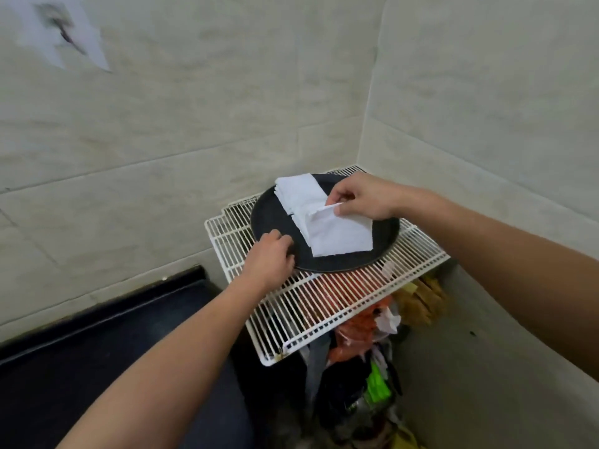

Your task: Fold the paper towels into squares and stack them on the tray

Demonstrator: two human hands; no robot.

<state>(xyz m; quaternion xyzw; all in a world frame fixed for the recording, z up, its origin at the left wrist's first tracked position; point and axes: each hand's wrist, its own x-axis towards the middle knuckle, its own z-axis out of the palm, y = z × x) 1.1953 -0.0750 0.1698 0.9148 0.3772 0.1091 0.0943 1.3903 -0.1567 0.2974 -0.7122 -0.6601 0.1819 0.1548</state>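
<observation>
A round black tray (379, 246) lies on a white wire rack in the room's corner. On its far side sits a stack of folded white paper towels (299, 191). A larger white paper towel (340, 234) lies across the tray's middle, and my right hand (363, 196) pinches its upper edge between thumb and fingers. My left hand (270, 257) grips the tray's near left rim, with the fingers curled over the edge.
The white wire rack (311, 306) rests above a heap of orange, green and white bags (363, 345). A black counter (97, 345) runs along the left. Tiled walls close in behind and to the right.
</observation>
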